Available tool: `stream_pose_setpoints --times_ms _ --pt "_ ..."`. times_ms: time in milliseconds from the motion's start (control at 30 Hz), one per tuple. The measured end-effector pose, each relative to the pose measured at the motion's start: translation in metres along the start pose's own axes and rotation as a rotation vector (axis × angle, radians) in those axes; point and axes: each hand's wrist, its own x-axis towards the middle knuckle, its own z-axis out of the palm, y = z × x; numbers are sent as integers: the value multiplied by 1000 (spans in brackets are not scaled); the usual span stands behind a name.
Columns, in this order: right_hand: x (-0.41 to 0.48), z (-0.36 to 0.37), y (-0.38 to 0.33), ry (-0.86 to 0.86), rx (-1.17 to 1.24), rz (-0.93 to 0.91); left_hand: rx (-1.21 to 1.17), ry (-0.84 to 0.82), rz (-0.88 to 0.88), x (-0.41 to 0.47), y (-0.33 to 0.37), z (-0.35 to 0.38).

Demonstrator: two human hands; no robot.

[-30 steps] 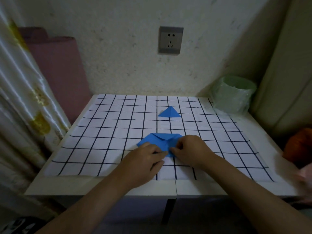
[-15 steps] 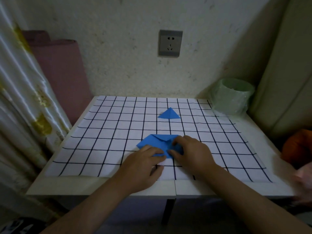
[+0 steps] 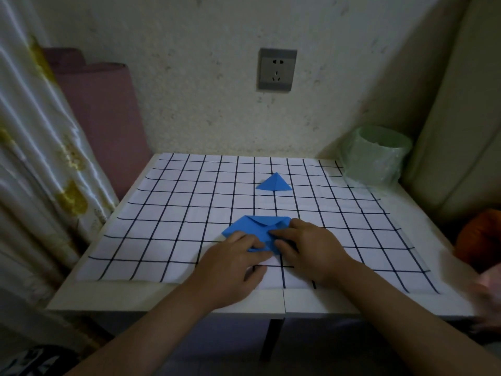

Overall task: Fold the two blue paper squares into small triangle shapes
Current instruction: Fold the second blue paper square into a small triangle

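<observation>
**Fig.** Second sheet mid-fold, near-centre of table.

**(a)** My L hand lies across the near edge, fingers laid fairly straight on the left part of the paper. I read this as an anchor: it pins the sheet so it can't slide on the grid cloth while the other side is worked.

**(b)** R hand sits just beside it, the two hands nearly meeting at the fingertips, with index & thumb on the sheet's right part. I can't tell whether they pinch a flap or only press a crease, as the fingers hide the contact.

**(c)** Paper: flat on the cloth, a little inside the near edge, approx. mid-width. Its far side shows two flaps meeting in a shallow V, so it is partly folded and not yet a small triangle.

**(d)** Triangle: looks finished, lying alone toward the far edge, well apart from both hands. It was prob. parked there so it stays out of the folding. By my judgement, approx. one of two is done.

**(e)** Bin at the far right corner, off the cloth; socket on the wall behind.

Next, as I judge it: bring the corners in & crease hard. The risk is the sheet skewing if the L hand lifts.
</observation>
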Motion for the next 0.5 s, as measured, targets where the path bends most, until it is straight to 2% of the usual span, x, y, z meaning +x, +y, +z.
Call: stream_pose_setpoints --times_ms 67,133,233,500 --pt "-5 -6 -3 32 9 1 17 -1 5 1 0 0" --pt "-13 -10 -5 68 -46 -76 28 -9 5 1 -1 0" --pt "-24 -11 -10 43 -85 -160 34 -20 5 2 -2 0" --pt "-35 -11 -12 20 -142 -128 30 -44 5 1 0 -1"
